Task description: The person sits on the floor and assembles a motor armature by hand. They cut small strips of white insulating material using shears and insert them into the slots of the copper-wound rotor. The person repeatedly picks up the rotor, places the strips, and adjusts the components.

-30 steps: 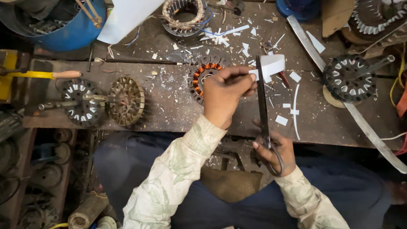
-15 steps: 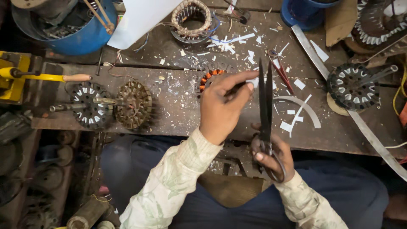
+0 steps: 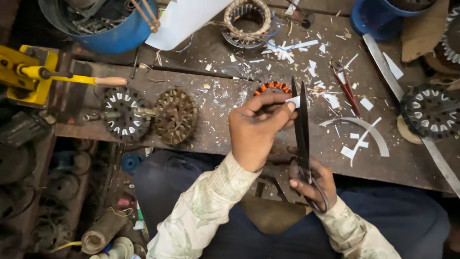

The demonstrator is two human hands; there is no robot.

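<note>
My left hand (image 3: pixel 258 127) is raised over the workbench and pinches a small white paper strip (image 3: pixel 293 101) between thumb and fingers. The strip sits against the blades of long black scissors (image 3: pixel 303 129), which point away from me. My right hand (image 3: pixel 311 181) grips the scissor handles near my lap. Behind my left hand, partly hidden, lies an orange-wound motor stator (image 3: pixel 273 88) on the bench.
Two stator cores on a shaft (image 3: pixel 148 115) lie left on the dark workbench (image 3: pixel 215 134). A yellow tool (image 3: pixel 28 76), blue tub (image 3: pixel 100 24), copper-wound stator (image 3: pixel 247 19), red pliers (image 3: pixel 346 86), another stator (image 3: pixel 431 112), metal ruler (image 3: pixel 407 105) and paper scraps surround them.
The view has shifted slightly, so the bench sits lower and to the right. My hands keep the same grip on the strip and scissors, and a curved paper offcut lies at the right.
</note>
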